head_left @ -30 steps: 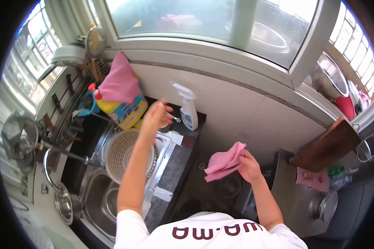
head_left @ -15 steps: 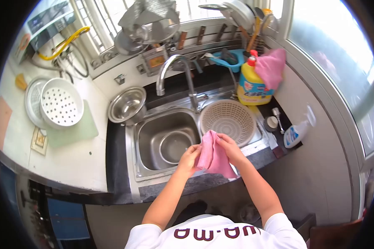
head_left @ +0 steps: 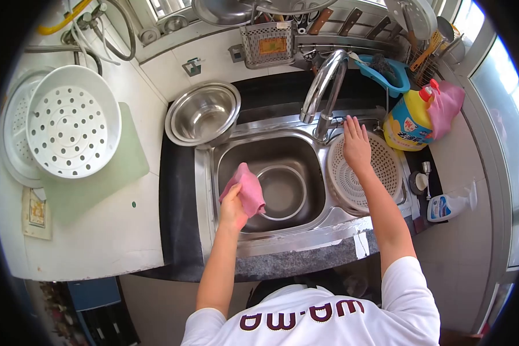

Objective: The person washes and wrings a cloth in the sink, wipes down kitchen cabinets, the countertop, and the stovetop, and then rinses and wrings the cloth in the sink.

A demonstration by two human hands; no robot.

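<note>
My left hand (head_left: 233,210) grips a folded pink cloth (head_left: 249,189) above the left side of the steel sink (head_left: 228,167). A round metal basin (head_left: 282,193) sits in the sink bowl. My right hand (head_left: 357,144) is stretched out with straight fingers, its tips beside the base of the chrome faucet (head_left: 323,92). Whether the fingertips touch the faucet's handle, I cannot tell. Beneath that hand is a beige plastic colander (head_left: 369,179), partly hidden by my forearm. No water shows at the spout.
Stacked steel bowls (head_left: 205,115) stand behind the sink's left corner. A yellow detergent jug (head_left: 408,121) with a pink cloth over it is at the back right, with a spray bottle (head_left: 447,206) nearby. On the left counter is a white perforated steamer basket (head_left: 74,124).
My hands have parted. The left moved left with the pink cloth, while the right let go of it and reached toward the faucet. My view has shifted closer to the sink.
</note>
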